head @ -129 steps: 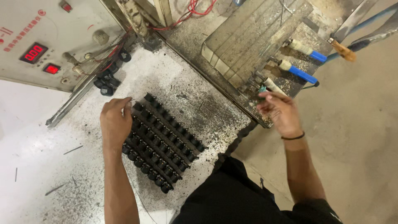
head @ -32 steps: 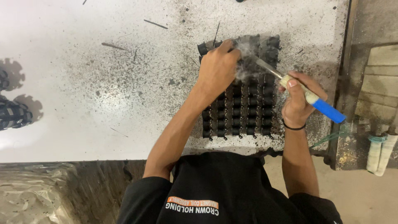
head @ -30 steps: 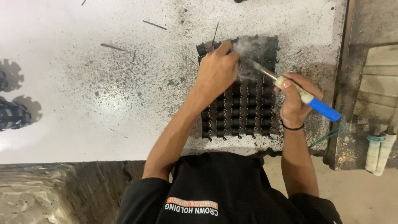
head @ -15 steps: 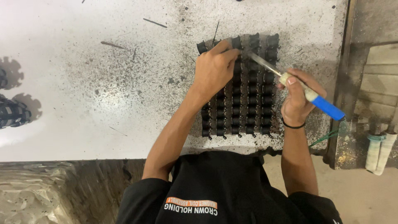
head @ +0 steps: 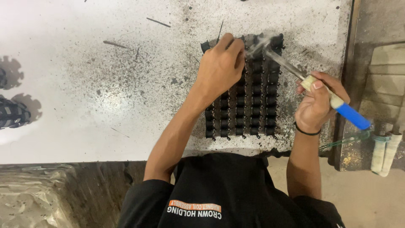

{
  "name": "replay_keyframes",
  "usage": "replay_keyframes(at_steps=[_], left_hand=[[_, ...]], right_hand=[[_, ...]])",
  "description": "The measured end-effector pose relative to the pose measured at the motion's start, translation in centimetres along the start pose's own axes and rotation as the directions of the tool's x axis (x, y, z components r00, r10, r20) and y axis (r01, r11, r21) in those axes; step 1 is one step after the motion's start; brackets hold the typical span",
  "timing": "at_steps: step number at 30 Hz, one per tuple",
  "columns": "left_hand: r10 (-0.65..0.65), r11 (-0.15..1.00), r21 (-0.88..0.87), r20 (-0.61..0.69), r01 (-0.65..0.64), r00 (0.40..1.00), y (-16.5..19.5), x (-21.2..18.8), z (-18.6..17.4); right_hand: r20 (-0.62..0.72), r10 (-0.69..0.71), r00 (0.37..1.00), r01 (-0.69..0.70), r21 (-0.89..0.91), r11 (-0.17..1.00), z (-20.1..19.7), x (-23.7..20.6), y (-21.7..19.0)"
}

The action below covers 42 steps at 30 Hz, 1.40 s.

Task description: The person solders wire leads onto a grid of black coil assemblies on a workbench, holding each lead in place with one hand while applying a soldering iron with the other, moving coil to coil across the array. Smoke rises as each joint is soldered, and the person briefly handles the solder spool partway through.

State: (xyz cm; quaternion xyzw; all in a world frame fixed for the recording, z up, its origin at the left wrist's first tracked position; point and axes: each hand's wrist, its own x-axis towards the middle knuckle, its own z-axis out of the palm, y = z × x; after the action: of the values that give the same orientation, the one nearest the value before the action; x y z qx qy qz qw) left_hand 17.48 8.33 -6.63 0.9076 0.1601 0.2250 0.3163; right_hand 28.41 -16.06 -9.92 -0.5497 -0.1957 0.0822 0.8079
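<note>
A black block of several rows of small coil bobbins lies on the stained white table. My left hand rests on the block's far left corner, fingers curled down onto the top rows. My right hand grips a soldering iron with a cream collar and blue handle. Its metal tip touches the block's top edge, where a wisp of smoke rises.
Dark toothed parts lie at the table's left edge. Thin wire scraps are scattered at the far side. Two pale cylinders stand on a grimy side bench to the right. Crinkled plastic sheet lies below the table's near edge.
Over four seconds the view swung from the machine panel to the block. In the last second the iron's tip stayed at the top rows while smoke thinned and rose again; my left hand kept its place.
</note>
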Motion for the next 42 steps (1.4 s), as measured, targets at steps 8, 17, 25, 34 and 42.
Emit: replay_keyframes(at_steps=[8, 17, 25, 34, 42], left_hand=[[-0.054, 0.997, 0.062, 0.037, 0.052, 0.998, 0.8, -3.7, 0.1], [-0.061, 0.998, 0.018, 0.144, 0.059, 0.988, -0.2, -3.1, 1.7], [-0.061, 0.997, 0.062, 0.161, 0.051, 0.985, -0.1, -2.9, 1.8], [-0.078, 0.997, -0.017, 0.071, 0.079, 0.994, 0.2, -3.6, 1.5], [0.002, 1.0, 0.027, -0.012, -0.002, 1.0, -0.3, -3.5, 1.5]], right_hand=[[0.184, -0.064, 0.981, 0.129, -0.366, 0.922, 0.5, -3.8, -0.1], [0.067, 0.113, 0.991, -0.101, -0.157, 0.982, 1.1, -3.3, -0.2], [0.023, 0.164, 0.986, -0.16, -0.134, 0.978, 1.5, -3.6, -0.6], [-0.004, 0.104, 0.995, -0.104, -0.139, 0.985, 1.4, -3.6, -0.5], [-0.003, 0.108, 0.994, -0.108, -0.082, 0.991, 1.3, -3.7, -0.5]])
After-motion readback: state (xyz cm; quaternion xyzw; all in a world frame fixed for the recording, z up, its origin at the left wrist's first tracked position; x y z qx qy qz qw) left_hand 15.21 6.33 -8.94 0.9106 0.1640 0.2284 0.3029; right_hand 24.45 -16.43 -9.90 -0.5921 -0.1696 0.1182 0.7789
